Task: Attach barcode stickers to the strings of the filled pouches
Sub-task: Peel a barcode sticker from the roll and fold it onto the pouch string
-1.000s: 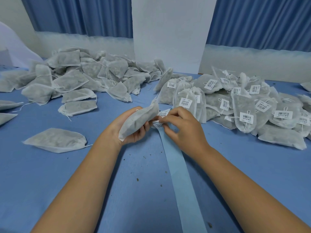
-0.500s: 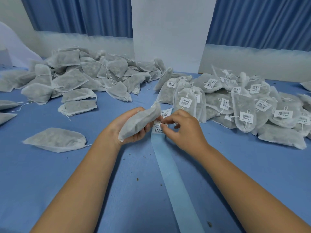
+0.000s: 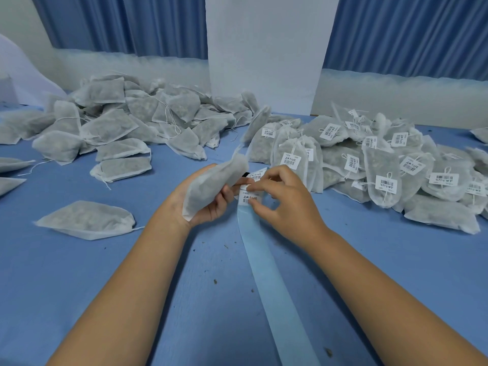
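**Head view: sticker meets pouch**

My left hand point(image 3: 208, 207) grips a filled white mesh pouch point(image 3: 211, 184), long axis slanting up-right, neck beside the white barcode sticker point(image 3: 248, 199) my right hand point(image 3: 286, 204) pinches atop the pale-blue backing strip point(image 3: 277, 299).

**Labels: barcodes only, no readable text**

White barcode stickers point(image 3: 385, 184) hang on the strings of the pouches in the right-hand pile point(image 3: 433, 212). Each carries a block of bars and one short line of characters. Same print on the top sticker point(image 3: 249, 199) of the blue backing strip point(image 3: 266, 273). The characters are possibly a short code, but they are too small and blurred to read. No brand or number is legible.
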A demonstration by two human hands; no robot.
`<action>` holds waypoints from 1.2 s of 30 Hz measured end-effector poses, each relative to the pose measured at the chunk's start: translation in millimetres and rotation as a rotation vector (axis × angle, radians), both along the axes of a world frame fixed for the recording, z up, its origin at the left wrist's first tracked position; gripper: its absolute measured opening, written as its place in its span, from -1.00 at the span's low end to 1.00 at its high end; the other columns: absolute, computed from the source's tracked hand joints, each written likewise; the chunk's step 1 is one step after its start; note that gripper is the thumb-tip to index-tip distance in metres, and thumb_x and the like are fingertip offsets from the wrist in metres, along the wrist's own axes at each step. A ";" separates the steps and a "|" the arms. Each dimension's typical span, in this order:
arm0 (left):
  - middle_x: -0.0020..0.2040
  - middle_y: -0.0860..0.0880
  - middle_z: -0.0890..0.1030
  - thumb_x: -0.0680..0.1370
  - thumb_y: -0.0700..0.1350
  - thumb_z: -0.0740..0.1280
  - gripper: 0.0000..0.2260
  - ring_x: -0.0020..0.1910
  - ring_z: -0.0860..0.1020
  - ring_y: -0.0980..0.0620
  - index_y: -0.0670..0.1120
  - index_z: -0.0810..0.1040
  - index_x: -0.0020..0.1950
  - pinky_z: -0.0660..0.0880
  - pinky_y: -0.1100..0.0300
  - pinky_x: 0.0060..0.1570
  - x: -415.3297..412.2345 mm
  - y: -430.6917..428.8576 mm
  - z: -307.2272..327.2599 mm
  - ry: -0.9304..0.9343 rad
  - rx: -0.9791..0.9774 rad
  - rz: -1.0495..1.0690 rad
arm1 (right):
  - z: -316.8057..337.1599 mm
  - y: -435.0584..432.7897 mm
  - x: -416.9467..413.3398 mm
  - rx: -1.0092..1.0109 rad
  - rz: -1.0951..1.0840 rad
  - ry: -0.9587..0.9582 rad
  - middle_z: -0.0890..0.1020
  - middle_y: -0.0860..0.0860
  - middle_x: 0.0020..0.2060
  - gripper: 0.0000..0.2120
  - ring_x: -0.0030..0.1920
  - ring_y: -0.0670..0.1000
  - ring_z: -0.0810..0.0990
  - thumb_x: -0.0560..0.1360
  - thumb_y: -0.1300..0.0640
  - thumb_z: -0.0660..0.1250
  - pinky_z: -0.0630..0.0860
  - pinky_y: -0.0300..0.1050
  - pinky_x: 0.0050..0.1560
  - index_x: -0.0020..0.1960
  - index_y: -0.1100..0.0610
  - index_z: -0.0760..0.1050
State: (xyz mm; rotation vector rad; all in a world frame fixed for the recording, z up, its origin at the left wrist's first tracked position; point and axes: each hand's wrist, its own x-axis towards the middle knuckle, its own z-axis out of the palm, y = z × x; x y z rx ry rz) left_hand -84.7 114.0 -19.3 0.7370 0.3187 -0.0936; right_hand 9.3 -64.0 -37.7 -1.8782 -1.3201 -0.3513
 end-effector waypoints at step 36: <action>-0.15 -0.12 0.69 0.57 -0.19 0.25 -0.68 -0.51 0.52 0.12 -0.11 0.68 -0.33 0.41 0.34 -0.59 9.1 14.3 -10.5 0.133 0.346 0.051 | 8.2 1.6 6.9 0.141 -0.027 0.428 0.55 -0.02 -0.16 -0.78 -0.24 -0.23 0.51 0.47 0.28 0.45 0.45 -0.42 -0.07 0.08 0.07 0.63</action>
